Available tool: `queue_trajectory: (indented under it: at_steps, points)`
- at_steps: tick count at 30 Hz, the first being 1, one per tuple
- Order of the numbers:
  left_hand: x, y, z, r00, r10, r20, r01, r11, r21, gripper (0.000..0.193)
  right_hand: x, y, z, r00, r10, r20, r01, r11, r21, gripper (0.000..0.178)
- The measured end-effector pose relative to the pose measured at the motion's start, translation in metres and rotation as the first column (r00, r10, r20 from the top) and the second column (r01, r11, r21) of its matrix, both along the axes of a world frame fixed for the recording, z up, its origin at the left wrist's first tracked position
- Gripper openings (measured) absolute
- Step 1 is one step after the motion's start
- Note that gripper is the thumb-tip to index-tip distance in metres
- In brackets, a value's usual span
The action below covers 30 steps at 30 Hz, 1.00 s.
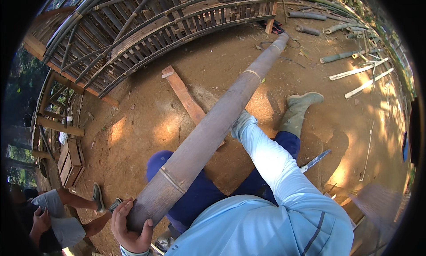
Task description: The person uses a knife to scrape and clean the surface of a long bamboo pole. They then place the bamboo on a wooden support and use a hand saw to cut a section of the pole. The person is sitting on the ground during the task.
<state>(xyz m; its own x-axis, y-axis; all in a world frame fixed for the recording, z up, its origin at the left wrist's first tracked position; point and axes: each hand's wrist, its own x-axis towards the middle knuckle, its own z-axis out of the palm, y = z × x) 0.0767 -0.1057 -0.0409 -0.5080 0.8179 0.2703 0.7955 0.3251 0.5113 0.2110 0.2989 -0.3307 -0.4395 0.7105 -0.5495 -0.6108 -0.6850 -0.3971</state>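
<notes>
A thick brown bamboo pole (208,127) slants across from the lower left to the far upper right, over my blue-trousered legs. My left hand (129,227) is closed round its near end, thumb on one side and fingers on the other. My right hand (243,124), in a grey-green glove, grips the pole near its middle from the right and below; its fingers are hidden behind the bamboo. Beneath the pole, a reddish wooden plank (184,94) lies on the ground. Beside my right thigh lies a long blade (318,160) with a pale handle.
A slatted bamboo structure (177,29) stands at the far left, with a wooden crate (71,163) below it. Cut bamboo pieces (337,56) lie at the upper right. My right rubber boot (298,110) rests on brown earth. Another person (62,216) is at the lower left.
</notes>
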Motion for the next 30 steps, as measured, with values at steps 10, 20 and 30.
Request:
queue_trajectory:
  at_steps: [10, 20, 30]
  points:
    - [0.043, -0.063, -0.081, 0.749, 0.203, 0.631, -0.407, 0.892, 0.196, 0.126, 0.027, -0.066, 0.028, 0.959, 0.180, 0.219, -0.141, 0.973, -0.185, 0.036]
    - [0.043, -0.059, -0.081, 0.765, 0.061, 0.641, -0.379, 0.848, 0.371, 0.106, 0.028, -0.053, 0.028, 0.980, 0.134, 0.147, -0.120, 0.988, -0.098, 0.035]
    - [0.035, -0.026, -0.042, 0.827, -0.076, 0.556, -0.239, 0.849, 0.471, 0.114, 0.018, -0.042, 0.028, 0.998, 0.059, -0.038, -0.060, 0.998, -0.015, 0.032]
